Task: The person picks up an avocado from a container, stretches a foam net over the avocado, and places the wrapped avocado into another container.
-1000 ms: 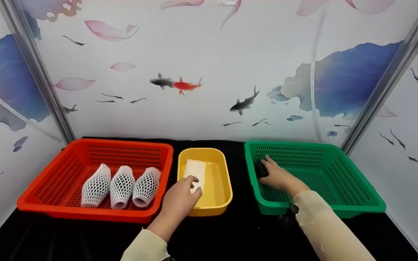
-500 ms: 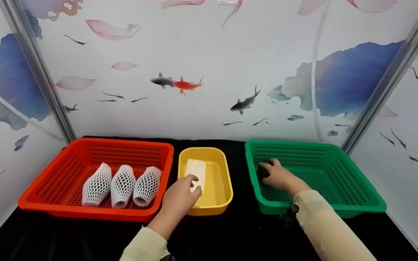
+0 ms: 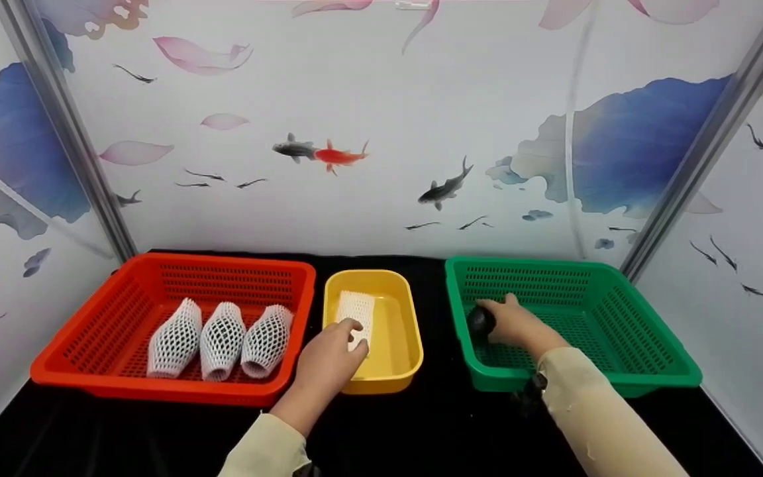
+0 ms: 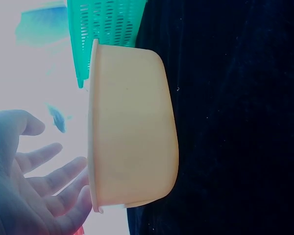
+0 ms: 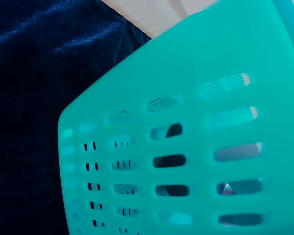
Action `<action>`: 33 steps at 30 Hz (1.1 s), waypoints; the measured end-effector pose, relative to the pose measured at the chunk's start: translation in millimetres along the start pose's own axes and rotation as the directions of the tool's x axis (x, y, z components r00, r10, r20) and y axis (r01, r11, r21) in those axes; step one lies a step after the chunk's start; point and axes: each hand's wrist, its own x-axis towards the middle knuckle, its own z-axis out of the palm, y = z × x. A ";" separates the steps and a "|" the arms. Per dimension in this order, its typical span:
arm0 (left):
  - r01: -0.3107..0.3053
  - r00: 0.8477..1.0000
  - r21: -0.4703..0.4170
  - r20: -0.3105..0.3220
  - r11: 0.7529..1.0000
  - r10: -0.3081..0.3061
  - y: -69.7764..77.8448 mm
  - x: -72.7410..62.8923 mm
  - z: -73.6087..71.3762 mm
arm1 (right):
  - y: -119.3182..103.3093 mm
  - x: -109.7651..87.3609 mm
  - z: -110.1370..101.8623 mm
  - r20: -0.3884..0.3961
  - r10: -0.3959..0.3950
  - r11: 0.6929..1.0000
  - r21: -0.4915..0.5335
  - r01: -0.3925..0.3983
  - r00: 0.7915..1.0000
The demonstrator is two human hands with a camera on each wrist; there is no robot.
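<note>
My left hand [image 3: 330, 354] hovers over the near left side of the yellow tray [image 3: 403, 371], its fingers loosely bent and holding nothing. A flat white foam net sleeve [image 3: 356, 308] lies in that tray, partly hidden by the hand. In the left wrist view the fingers [image 4: 59, 176] are spread close to the tray's rim. Inside the green basket [image 3: 587, 379], at its left end, my right hand [image 3: 516, 322] grips a dark, rounded object [image 3: 479, 320]; its exact kind is unclear. The right wrist view mostly shows the basket's slotted wall [image 5: 201, 122], which hides the hand.
A red basket [image 3: 163, 392] at the left holds three white foam net sleeves [image 3: 222, 341], bulging in the middle. All containers stand on black cloth [image 3: 421, 437]. Behind them rises a white printed wall [image 3: 381, 218], with panels and metal posts at both sides.
My right hand has shifted slightly right and its fingers have turned, so more of the dark object shows. The left hand stays where it was.
</note>
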 end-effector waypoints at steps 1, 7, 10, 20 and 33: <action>0.000 1.000 0.002 -0.001 1.000 0.000 0.2 -0.2 0.0 | -0.1 -0.1 0.2 -0.004 0.003 1.000 -0.006 -0.003 1.000; 0.003 1.000 0.012 -0.008 1.000 -0.003 1.8 -1.4 0.1 | 3.1 -3.2 -1.7 -0.004 -0.019 1.000 -0.021 0.019 1.000; 0.012 1.000 0.015 -0.004 1.000 -0.012 2.2 -1.1 -0.1 | 6.6 -4.5 -3.0 -0.004 -0.069 0.997 -0.019 0.069 0.998; 0.019 1.000 0.026 0.013 0.999 -0.019 2.2 3.1 -0.5 | 10.9 -5.8 -3.3 -0.046 -0.120 0.992 -0.045 0.118 0.992; 0.049 0.999 0.052 0.019 0.997 -0.050 2.0 6.6 -0.2 | 12.6 -9.8 -5.1 -0.036 -0.082 0.996 -0.031 0.081 0.996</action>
